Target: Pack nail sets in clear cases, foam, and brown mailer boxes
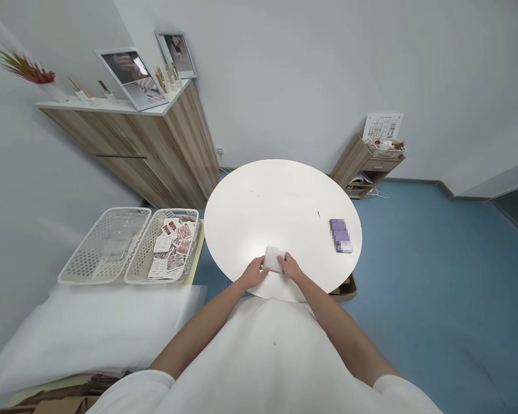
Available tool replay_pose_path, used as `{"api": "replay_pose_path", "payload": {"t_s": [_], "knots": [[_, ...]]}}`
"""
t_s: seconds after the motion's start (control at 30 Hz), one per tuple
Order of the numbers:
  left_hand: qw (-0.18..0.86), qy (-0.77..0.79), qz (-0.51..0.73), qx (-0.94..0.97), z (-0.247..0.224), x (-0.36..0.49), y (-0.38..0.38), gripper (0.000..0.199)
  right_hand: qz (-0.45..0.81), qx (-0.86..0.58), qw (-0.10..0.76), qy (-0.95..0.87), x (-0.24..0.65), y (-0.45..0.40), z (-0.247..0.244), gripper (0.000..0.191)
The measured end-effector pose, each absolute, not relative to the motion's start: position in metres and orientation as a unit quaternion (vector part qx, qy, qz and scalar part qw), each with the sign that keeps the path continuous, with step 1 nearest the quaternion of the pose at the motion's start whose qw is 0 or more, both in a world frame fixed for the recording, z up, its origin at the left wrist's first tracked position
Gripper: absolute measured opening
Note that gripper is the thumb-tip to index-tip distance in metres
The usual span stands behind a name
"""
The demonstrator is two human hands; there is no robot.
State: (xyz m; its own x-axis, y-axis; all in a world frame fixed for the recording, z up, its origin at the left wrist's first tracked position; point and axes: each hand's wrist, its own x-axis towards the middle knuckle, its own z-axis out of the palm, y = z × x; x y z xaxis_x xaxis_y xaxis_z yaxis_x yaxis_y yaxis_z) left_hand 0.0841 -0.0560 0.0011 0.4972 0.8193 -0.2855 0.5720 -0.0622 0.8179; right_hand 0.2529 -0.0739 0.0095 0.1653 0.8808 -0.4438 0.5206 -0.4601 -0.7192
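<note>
Small white rectangular packet (273, 257) sits between both hands at the near edge of the round white table (259, 201). Left hand (254, 272) fingers clasp its left end, right hand (290, 266) fingers its right end; long axis runs hand to hand. Blurred purple item (340, 235) well right of the right fingers.

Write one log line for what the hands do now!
left hand: holds white pad | right hand: holds white pad | on: round table

Room: pale walls (311, 75), blue floor (423, 276). Wooden cabinet (155, 144) upper left of frame; small wooden shelf unit (362, 167) upper right. My round white counter (267, 207) centre.
</note>
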Motion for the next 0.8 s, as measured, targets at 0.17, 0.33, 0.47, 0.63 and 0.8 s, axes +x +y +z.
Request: {"api": "replay_pose_path", "payload": {"t_s": [0.17, 0.33, 0.47, 0.63, 0.8], "knots": [[0.397, 0.515, 0.069, 0.756, -0.005, 0.088, -0.061, 0.061, 0.359, -0.761, 0.246, -0.481, 0.244, -0.086, -0.002, 0.053], [0.357, 0.5, 0.105, 0.782, -0.007, 0.09, -0.062, 0.059, 0.281, -0.736, 0.262, -0.557, 0.238, -0.11, -0.002, 0.051], [0.366, 0.512, 0.104, 0.77, -0.005, 0.094, -0.062, 0.045, 0.306, -0.742, 0.199, -0.562, 0.232, -0.118, -0.001, 0.046], [0.433, 0.511, 0.156, 0.726, -0.008, 0.102, -0.072, 0.041, 0.349, -0.74, 0.187, -0.544, 0.239, -0.126, 0.0, 0.048], [0.475, 0.547, 0.225, 0.651, -0.01, 0.111, -0.083, 0.043, 0.376, -0.752, 0.208, -0.5, 0.251, -0.13, 0.006, 0.047]]}}
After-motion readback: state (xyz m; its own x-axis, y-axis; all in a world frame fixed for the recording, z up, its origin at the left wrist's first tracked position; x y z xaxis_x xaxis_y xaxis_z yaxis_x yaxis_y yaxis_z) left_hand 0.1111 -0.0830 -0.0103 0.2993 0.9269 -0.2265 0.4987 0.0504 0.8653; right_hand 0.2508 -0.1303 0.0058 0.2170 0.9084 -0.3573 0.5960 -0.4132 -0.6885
